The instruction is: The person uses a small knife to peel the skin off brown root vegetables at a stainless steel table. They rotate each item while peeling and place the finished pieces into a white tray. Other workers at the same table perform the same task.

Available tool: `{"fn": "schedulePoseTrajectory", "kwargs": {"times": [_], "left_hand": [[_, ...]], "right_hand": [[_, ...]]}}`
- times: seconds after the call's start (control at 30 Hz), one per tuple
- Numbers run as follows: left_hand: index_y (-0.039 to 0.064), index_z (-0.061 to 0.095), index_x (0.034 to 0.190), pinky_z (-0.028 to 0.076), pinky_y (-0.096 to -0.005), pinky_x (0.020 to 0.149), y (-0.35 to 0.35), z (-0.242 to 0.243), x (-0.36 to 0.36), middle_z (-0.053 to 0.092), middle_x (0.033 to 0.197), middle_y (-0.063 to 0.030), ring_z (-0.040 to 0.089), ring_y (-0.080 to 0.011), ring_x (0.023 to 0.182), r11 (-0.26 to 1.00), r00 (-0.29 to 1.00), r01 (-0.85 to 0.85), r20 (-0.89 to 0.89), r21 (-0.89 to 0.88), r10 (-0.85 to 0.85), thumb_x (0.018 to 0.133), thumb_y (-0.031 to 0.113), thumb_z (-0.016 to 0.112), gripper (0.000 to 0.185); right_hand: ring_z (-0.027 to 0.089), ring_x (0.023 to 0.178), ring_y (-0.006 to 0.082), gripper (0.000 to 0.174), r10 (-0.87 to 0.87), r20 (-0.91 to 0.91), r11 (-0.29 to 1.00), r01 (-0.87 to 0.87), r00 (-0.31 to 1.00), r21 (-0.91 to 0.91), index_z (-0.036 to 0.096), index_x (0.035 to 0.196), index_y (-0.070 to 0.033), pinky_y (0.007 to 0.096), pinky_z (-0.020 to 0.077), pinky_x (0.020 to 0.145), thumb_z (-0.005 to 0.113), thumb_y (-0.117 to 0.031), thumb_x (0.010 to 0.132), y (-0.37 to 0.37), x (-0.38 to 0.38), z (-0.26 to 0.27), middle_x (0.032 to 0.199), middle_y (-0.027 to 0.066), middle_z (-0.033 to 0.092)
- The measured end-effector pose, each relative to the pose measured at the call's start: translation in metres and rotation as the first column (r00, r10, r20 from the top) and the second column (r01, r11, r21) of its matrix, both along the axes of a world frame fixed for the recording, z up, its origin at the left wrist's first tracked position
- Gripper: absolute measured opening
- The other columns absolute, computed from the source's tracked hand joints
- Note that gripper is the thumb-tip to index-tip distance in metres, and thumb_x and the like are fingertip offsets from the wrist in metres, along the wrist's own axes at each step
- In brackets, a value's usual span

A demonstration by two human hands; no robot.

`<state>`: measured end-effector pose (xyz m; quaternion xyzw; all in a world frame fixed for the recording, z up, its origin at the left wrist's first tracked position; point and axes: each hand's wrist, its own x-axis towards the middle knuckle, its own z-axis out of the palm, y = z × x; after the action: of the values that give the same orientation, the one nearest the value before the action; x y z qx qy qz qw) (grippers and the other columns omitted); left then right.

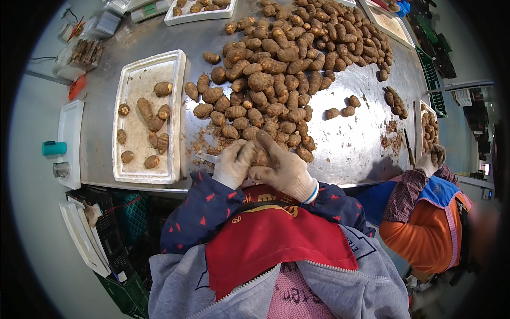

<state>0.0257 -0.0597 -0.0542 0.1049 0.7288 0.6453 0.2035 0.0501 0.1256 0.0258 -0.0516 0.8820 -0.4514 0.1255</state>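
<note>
Both my hands wear whitish knit gloves, soiled at the fingers, and meet at the table's near edge. My right hand (pixel 287 169) grips a small brown taro corm (pixel 261 158) between its thumb and forefinger. The curled fingers of my left hand (pixel 234 161) close on the corm's left side, partly hiding it. A knife blade (pixel 206 157) points left from beside my left hand; its handle is hidden, and whether it is held or lies on the table I cannot tell. Just beyond my hands spreads a large heap of unpeeled taro corms (pixel 275 79), with brown peel scraps (pixel 213 139) to the left.
A white foam tray (pixel 181 119) with several corms stands left on the metal table (pixel 370 139). Another foam tray (pixel 199 20) is at the back. At right, a gloved co-worker (pixel 422 223) works near a knife (pixel 409 146) and a tray (pixel 418 131) of corms. A teal cup (pixel 54 148) sits far left.
</note>
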Motion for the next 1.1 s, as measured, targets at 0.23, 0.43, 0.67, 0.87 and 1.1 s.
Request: {"fn": "schedulePoseTrajectory", "kwargs": {"times": [0.23,0.43,0.67,0.87,1.1], "left_hand": [[0.000,0.043,0.145,0.058,-0.0359,0.094,-0.004,-0.003,0.000,0.058,0.135,-0.0158,0.064,-0.0235,0.115,0.983,0.904,-0.148,0.419,0.110,0.089,0.107,0.025,0.045,0.046],[0.002,0.042,0.146,0.056,-0.0331,0.097,-0.005,-0.012,0.003,0.054,0.141,-0.0134,0.060,-0.0233,0.121,0.874,0.684,-0.351,0.729,0.335,-0.005,0.106,0.030,0.047,0.049],[0.001,0.041,0.146,0.049,-0.0324,0.104,-0.006,-0.014,0.005,0.055,0.139,-0.0140,0.057,-0.0216,0.123,0.975,0.925,-0.076,0.379,0.211,-0.010,0.101,0.010,0.052,0.047],[-0.001,0.067,0.108,0.052,-0.0332,0.083,-0.002,0.039,0.005,0.065,0.103,-0.0160,0.065,-0.0244,0.097,0.739,0.468,-0.507,-0.862,-0.444,-0.197,0.090,0.008,0.071,0.020],[-0.001,0.067,0.098,0.052,-0.0279,0.066,0.017,0.083,0.006,0.067,0.081,-0.0092,0.063,-0.0139,0.071,0.985,0.986,-0.146,0.070,-0.089,0.153,0.091,0.016,0.073,0.020]], "right_hand": [[0.068,0.102,0.0369,0.083,-0.004,-0.014,0.986,0.002,1.000,-0.167,0.046,0.147,-0.011,0.0405,0.0528,0.084,0.080,-0.045,0.080,0.010,-0.004,0.000,0.106,0.0229,0.069],[0.064,0.116,0.0217,0.071,0.017,0.078,0.991,-0.007,0.997,-0.134,0.048,0.144,0.000,0.0337,0.0497,0.098,0.080,-0.021,0.085,0.008,-0.002,0.009,0.127,0.0156,0.066],[0.067,0.098,0.0176,0.060,-0.079,0.167,0.921,0.136,0.983,-0.365,0.059,0.135,-0.004,0.0312,0.0542,0.085,0.081,-0.024,0.083,0.005,0.001,0.008,0.110,0.0133,0.070],[0.071,0.096,0.0314,0.056,-0.134,0.059,0.965,0.144,0.989,-0.220,0.063,0.131,-0.013,0.0372,0.0547,0.081,0.079,-0.033,0.081,0.006,0.002,0.005,0.102,0.0165,0.071],[0.069,0.090,0.0357,0.056,-0.056,-0.140,0.996,0.066,0.989,0.067,0.057,0.135,-0.015,0.0448,0.0548,0.074,0.071,-0.035,0.085,0.005,0.002,0.001,0.099,0.0152,0.071]]}}
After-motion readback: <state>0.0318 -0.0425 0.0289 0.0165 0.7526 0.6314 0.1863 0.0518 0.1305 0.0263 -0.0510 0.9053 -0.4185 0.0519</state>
